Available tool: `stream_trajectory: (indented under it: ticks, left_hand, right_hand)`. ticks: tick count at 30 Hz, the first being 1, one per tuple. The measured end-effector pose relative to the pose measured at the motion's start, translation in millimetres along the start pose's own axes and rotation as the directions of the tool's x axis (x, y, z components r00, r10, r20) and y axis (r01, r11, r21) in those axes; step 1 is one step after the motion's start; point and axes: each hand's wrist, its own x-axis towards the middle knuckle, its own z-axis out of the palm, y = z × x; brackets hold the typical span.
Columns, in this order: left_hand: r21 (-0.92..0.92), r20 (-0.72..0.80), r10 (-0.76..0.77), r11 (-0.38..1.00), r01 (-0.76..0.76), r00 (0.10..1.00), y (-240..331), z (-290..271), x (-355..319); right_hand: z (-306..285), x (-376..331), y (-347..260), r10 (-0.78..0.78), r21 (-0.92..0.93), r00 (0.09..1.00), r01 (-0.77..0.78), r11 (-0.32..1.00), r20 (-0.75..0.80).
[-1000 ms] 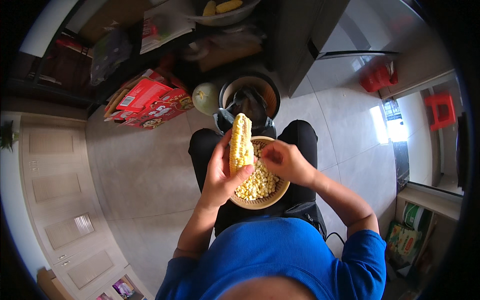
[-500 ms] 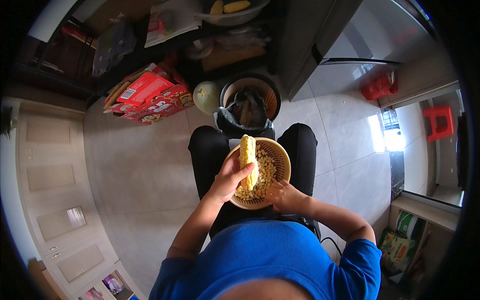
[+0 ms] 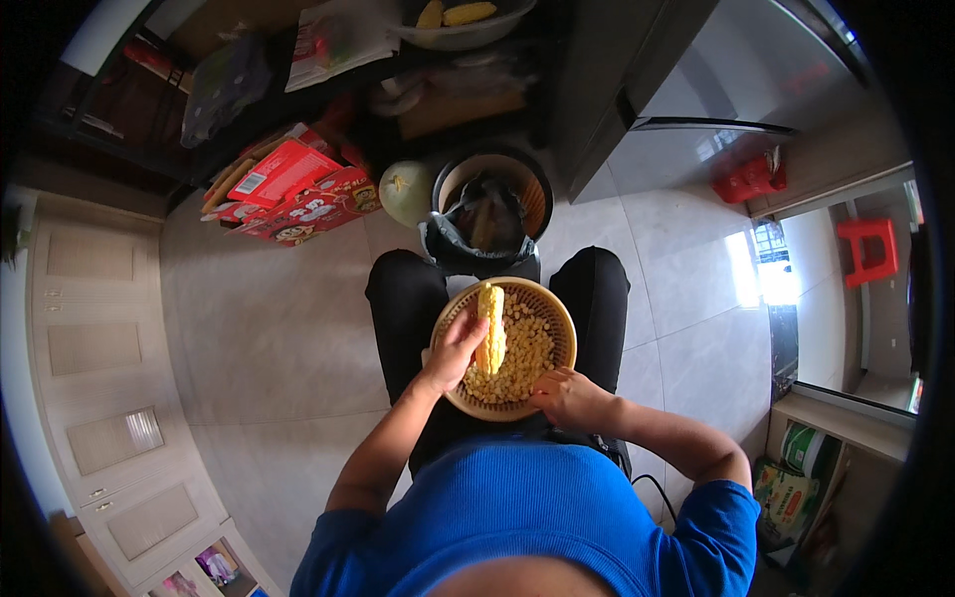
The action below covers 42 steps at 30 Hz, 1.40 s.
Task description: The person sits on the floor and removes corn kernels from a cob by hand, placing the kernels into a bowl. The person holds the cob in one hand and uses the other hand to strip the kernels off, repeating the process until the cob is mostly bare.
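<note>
A yellow corn cob stands lengthwise in my left hand, whose fingers are wrapped round its side. It is held above a tan plastic basket resting on my lap. Loose pale-yellow corn kernels cover the basket's bottom. My right hand is closed at the near right rim, its fingers curled down; whatever is in them is hidden.
Just beyond my knees stands a bin with a dark bag liner. A pale green melon and a red cardboard box sit left of it. More cobs lie in a clear bowl on the shelf. A refrigerator stands at the right.
My left hand has brought the cob down and a little toward me. More of the basket's left side now shows. My right hand stays at the near right rim.
</note>
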Motion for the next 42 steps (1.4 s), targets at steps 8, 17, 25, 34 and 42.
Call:
stream_trajectory:
  ticks: [8,17,25,34,42]
  left_hand:
    - [0.579,0.023,0.416,0.736,-0.351,0.909,14,57,-24]
    - [0.785,-0.187,0.556,0.58,-0.217,0.81,-8,67,-26]
    - [0.796,-0.245,0.492,0.593,-0.116,0.835,-16,63,-25]
    - [0.83,-0.308,0.508,0.557,-0.034,0.804,-17,59,-24]
    - [0.432,-0.304,0.204,0.9,-0.055,0.931,-1,48,-26]
  right_hand:
    - [-32,59,-8,0.663,0.879,0.689,-0.077,0.47,-0.295]
    - [2,84,-10,0.743,0.856,0.584,-0.151,0.494,-0.326]
    - [11,88,-3,0.655,0.652,0.59,-0.266,0.71,-0.472]
    - [5,79,5,0.719,0.878,0.644,-0.151,0.454,-0.261]
    - [7,76,12,0.753,0.958,0.608,0.045,0.283,-0.251]
